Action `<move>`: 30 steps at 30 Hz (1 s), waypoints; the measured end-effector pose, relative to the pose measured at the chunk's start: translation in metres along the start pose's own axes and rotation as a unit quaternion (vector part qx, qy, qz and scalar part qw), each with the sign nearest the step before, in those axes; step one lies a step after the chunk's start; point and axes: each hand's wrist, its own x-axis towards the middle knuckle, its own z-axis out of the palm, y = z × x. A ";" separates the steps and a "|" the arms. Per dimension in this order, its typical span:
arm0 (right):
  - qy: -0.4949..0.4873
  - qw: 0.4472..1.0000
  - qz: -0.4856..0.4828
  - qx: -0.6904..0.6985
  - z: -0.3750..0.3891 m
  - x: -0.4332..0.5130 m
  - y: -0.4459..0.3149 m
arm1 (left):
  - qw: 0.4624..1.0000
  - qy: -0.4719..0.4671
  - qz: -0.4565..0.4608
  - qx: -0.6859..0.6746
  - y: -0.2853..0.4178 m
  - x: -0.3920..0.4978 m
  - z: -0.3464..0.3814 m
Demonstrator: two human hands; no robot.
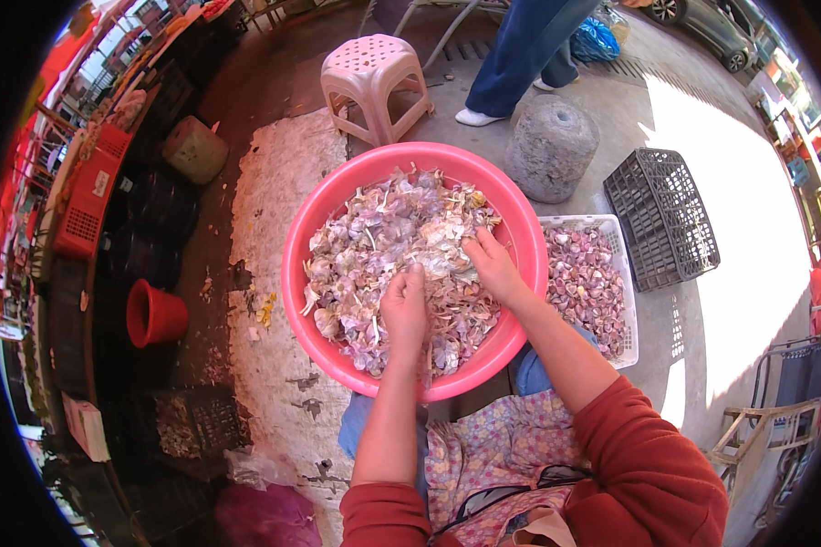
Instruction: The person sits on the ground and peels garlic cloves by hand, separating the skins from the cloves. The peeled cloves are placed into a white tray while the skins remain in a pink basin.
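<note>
A large pink plastic basin (pixel 299 335) stands in front of my knees, heaped with garlic bulbs (pixel 366 236) and loose papery skins (pixel 451 232). My left hand (pixel 405 301) is over the middle of the heap, its fingers curled in and its thumb on top. Close by on the right, my right hand (pixel 490 263) reaches in over the rim, thumb and fingers bent against the pale skins. Whatever either hand may hold is hidden by the fingers. Right of the basin, a white plastic crate (pixel 628 301) holds many separated purple garlic cloves (pixel 583 280).
Beyond the basin stand a pink plastic stool (pixel 376 61), a stone cylinder (pixel 551 150) and a person in blue trousers (pixel 520 55). A black plastic crate (pixel 660 219) sits at the right. On the left are a red bucket (pixel 156 314) and a long stall table (pixel 85 273).
</note>
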 end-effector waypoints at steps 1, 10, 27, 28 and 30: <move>0.014 0.996 0.008 -0.084 -0.001 -0.001 0.002 | 0.999 0.018 0.017 0.032 -0.002 -0.002 0.003; 0.026 0.949 -0.258 -0.178 0.020 -0.014 0.001 | 0.974 -0.015 0.115 0.194 -0.015 0.000 0.011; -0.216 0.927 0.121 0.283 -0.005 -0.014 -0.019 | 0.981 -0.116 -0.117 -0.102 -0.001 -0.003 0.006; -0.263 0.903 0.093 0.325 -0.005 -0.015 -0.020 | 0.977 -0.108 -0.128 -0.134 0.002 -0.003 0.006; -0.213 0.945 0.073 0.237 -0.003 -0.015 -0.018 | 0.980 -0.100 -0.123 -0.123 0.006 -0.003 0.006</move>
